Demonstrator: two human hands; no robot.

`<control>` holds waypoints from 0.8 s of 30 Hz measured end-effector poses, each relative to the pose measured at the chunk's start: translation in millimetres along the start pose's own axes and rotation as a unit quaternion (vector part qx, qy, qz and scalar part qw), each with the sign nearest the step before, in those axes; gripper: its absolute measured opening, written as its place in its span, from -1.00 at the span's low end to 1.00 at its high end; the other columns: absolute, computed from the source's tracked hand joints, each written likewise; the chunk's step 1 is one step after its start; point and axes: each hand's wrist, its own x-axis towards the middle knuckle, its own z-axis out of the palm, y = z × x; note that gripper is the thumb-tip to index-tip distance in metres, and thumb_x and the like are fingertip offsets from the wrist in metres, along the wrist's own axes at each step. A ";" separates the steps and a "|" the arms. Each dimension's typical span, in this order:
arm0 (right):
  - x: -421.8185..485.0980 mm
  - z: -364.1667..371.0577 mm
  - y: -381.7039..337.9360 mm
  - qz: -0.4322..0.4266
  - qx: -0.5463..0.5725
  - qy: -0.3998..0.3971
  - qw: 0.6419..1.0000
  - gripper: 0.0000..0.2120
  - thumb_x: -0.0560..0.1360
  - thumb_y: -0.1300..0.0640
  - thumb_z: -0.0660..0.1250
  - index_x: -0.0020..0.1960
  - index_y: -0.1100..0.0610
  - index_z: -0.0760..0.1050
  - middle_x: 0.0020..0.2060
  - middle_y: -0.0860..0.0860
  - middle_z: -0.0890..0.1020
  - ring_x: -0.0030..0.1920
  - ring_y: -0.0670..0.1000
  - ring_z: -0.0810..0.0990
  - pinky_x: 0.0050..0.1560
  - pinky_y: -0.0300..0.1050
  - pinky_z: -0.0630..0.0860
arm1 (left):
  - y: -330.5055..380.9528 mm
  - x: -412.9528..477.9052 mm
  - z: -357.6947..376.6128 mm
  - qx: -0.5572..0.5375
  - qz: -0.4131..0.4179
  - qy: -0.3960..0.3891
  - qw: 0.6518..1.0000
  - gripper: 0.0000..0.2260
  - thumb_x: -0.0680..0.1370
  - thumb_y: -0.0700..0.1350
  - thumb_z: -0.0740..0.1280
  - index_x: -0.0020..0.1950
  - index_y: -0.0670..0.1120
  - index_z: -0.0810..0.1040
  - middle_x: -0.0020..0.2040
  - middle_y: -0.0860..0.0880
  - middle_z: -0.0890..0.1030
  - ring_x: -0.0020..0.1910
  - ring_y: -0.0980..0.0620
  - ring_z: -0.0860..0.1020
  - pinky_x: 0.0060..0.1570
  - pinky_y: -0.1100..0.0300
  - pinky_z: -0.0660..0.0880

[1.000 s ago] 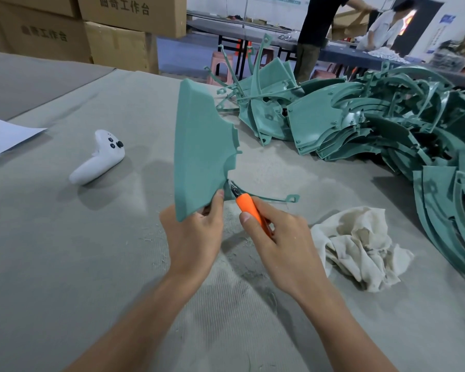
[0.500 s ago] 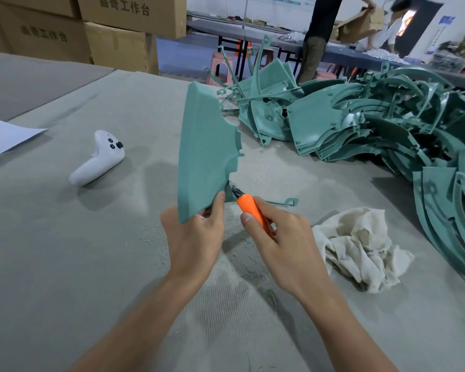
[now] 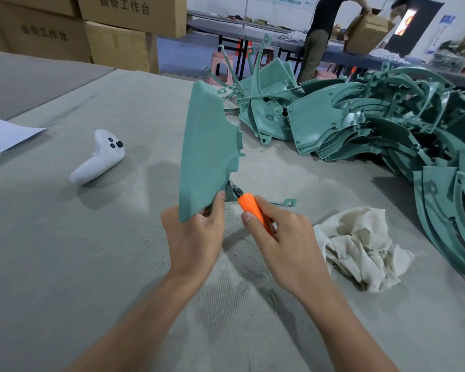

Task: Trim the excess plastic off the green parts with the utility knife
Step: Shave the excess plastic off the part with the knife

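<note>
While the left hand [image 3: 194, 237] pinched the flat, jagged-edged green part [image 3: 207, 146] upright, the right hand [image 3: 287, 242] gripped the orange knife [image 3: 253, 208].

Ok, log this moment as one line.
left hand: holds green part | right hand: grips utility knife | blade: at part's lower edge | phase: trimming

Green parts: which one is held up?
The green part gripped upright by the left hand, utility knife at its edge; the pile lies on the table.
</note>
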 end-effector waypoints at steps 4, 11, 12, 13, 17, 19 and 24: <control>1.0 2.2 0.8 0.014 -0.017 0.010 1.000 -0.72 0.60 -0.12 0.20 0.14 0.00 0.57 -0.45 -0.06 0.47 -0.39 -0.04 0.45 -0.33 -0.04 0.40 | -0.7 -0.6 1.3 -0.017 -0.018 -0.006 1.000 -0.71 0.53 -0.13 0.40 -0.34 -0.26 0.62 -0.44 -0.10 0.62 -0.16 0.05 0.58 -0.31 0.53 0.32; 10.7 1.7 17.0 0.092 -0.009 0.027 0.995 -0.63 0.63 -0.13 0.14 -0.11 0.10 0.54 -0.49 -0.08 0.46 -0.52 -0.11 0.36 -0.41 -0.08 0.39 | 4.3 -9.3 -1.9 -0.001 -0.022 -0.008 1.000 -0.66 0.58 -0.04 0.35 -0.32 -0.20 0.64 -0.41 0.08 0.60 -0.20 0.47 0.50 -0.13 0.69 0.21; 13.6 -4.1 25.1 0.125 0.005 0.029 0.992 -0.61 0.64 -0.11 0.15 -0.17 0.15 0.52 -0.49 -0.06 0.46 -0.52 -0.09 0.35 -0.41 -0.06 0.39 | 4.8 -9.4 -3.4 -0.018 -0.042 -0.014 0.999 -0.67 0.58 0.01 0.34 -0.29 -0.16 0.65 -0.38 0.15 0.57 -0.23 0.57 0.45 -0.13 0.73 0.18; 13.7 -9.3 29.9 0.144 0.025 0.033 0.989 -0.60 0.64 -0.07 0.17 -0.22 0.19 0.48 -0.50 -0.02 0.44 -0.52 -0.06 0.33 -0.41 -0.05 0.36 | 3.1 -7.2 -3.7 -0.036 -0.058 -0.023 0.997 -0.66 0.57 0.03 0.34 -0.28 -0.16 0.66 -0.38 0.18 0.57 -0.27 0.57 0.46 -0.15 0.71 0.23; 8.4 -7.9 16.3 0.091 0.077 0.039 0.992 -0.61 0.64 -0.02 0.19 -0.29 0.16 0.38 -0.47 0.15 0.44 -0.51 0.08 0.37 -0.44 0.06 0.38 | -1.5 2.8 -1.4 -0.114 -0.119 -0.017 0.986 -0.75 0.53 0.00 0.36 -0.35 0.08 0.60 -0.34 0.09 0.67 -0.18 0.18 0.67 0.10 0.25 0.49; 6.9 -1.6 6.6 0.085 0.161 0.014 0.983 -0.61 0.65 -0.02 0.19 -0.26 0.20 0.40 -0.47 0.13 0.43 -0.53 0.14 0.38 -0.54 -0.02 0.34 | -1.5 2.6 -1.4 -0.084 -0.111 -0.024 0.990 -0.77 0.51 0.07 0.33 -0.35 0.11 0.59 -0.34 0.11 0.67 -0.18 0.25 0.65 0.05 0.36 0.46; 5.0 1.2 -5.1 0.143 0.317 -0.083 0.934 -0.64 0.66 -0.01 0.16 0.03 0.30 0.52 -0.38 0.10 0.46 -0.57 0.04 0.38 -0.58 -0.16 0.30 | -4.3 2.6 -0.3 -0.065 -0.098 -0.025 0.993 -0.75 0.55 -0.02 0.38 -0.26 -0.11 0.69 -0.38 0.13 0.64 -0.27 0.44 0.55 -0.19 0.65 0.27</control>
